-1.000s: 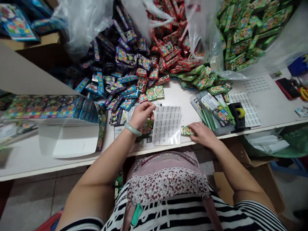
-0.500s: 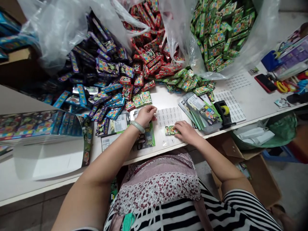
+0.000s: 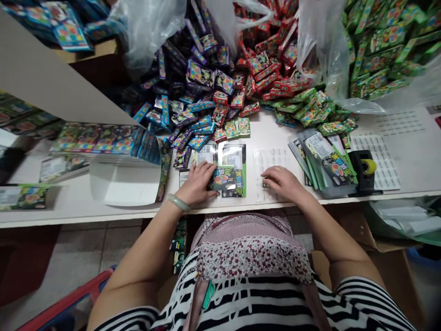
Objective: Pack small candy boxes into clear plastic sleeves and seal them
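My left hand (image 3: pixel 198 184), with a pale bangle at its wrist, grips the left end of a dark printed packet (image 3: pixel 223 178). That packet lies across a clear-and-green sleeve (image 3: pixel 240 158). My right hand (image 3: pixel 284 183) is curled over a small green box, which it mostly hides, on the sticker sheet (image 3: pixel 274 157). Purple, blue and red small boxes lie just beyond the left hand, with two green boxes (image 3: pixel 243 127) near the sleeves.
Plastic bags of purple boxes (image 3: pixel 200 73), red boxes (image 3: pixel 268 59) and green boxes (image 3: pixel 386 43) line the back. On the right are stacked green sleeves (image 3: pixel 332 161) and a black tape dispenser (image 3: pixel 361 172). An open display carton (image 3: pixel 131 181) stands at left.
The view has swung left. My left hand has come down from above the table onto the dark packet, which now lies on the sleeve. My right hand covers more of the small green box.
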### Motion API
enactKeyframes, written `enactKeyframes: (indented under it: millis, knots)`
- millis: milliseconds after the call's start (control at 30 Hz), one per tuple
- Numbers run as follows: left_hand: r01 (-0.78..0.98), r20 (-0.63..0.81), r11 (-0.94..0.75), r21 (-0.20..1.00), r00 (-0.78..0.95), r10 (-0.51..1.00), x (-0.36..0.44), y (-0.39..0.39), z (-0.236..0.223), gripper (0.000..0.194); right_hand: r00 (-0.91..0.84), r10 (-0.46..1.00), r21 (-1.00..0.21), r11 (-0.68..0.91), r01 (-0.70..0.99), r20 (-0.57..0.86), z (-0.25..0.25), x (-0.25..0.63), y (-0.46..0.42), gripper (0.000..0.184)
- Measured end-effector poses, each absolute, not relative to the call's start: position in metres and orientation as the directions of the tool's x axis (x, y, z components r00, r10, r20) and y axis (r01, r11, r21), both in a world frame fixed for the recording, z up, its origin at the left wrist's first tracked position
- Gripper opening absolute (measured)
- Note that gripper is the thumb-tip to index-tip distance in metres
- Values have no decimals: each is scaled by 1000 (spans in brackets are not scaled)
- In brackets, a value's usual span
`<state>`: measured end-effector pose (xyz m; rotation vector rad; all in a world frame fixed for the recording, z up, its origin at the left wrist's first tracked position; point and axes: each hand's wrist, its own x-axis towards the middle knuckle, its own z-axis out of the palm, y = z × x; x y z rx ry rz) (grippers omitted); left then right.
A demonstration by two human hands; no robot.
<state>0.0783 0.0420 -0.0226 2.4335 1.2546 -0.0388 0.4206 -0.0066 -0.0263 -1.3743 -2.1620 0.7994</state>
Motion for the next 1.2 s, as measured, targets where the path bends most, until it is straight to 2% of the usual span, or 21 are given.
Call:
enactKeyframes:
  millis: [100,233,333,467,600,667,733,800,867,900,967,1067,1200]
  knots:
    - [737,-75,-560,378,628,775,83,38,-18,84,-370,928,-779,262,570,41,-17,389,1,22]
    - [663,94,-610,433,640,762,84,38,2,81,-218,968,-948,-53,314,-127,-16,360,12,43]
    - [639,138,-601,480,622,771,85,36,8,84,-197,954,-971,-205,120,-225,-21,348,17,46]
    - [641,136,-596,483,618,775,90,34,2,93,-237,946,-976,-217,38,-219,-24,339,13,54]
    - [657,173,-623,425,617,768,91,37,-6,94,-378,917,-984,-71,163,-129,-18,369,28,55]
    - [674,216,-614,410,582,784,87,42,-9,94,-295,952,-938,32,344,-76,-8,412,48,45]
    - [687,251,-594,418,541,802,82,47,-11,95,-6,1000,-804,16,594,16,5,466,71,34]
    - [695,249,-561,449,505,826,80,50,-13,94,284,953,-584,-170,794,109,16,518,93,36]
    - [697,238,-533,480,482,844,82,51,-14,93,492,863,-419,-406,812,116,21,553,113,44]
    - [694,237,-529,488,478,846,85,52,-14,93,546,834,-396,-476,785,81,22,564,123,47]
    - [686,244,-536,492,482,841,91,51,-12,94,607,795,-488,-532,692,-5,20,574,138,48]
    - [681,253,-547,486,490,834,94,51,-6,96,628,776,-692,-486,534,-59,18,575,145,43]
    - [717,244,-501,485,439,865,84,51,0,94,609,788,-813,-412,412,-92,21,570,119,41]
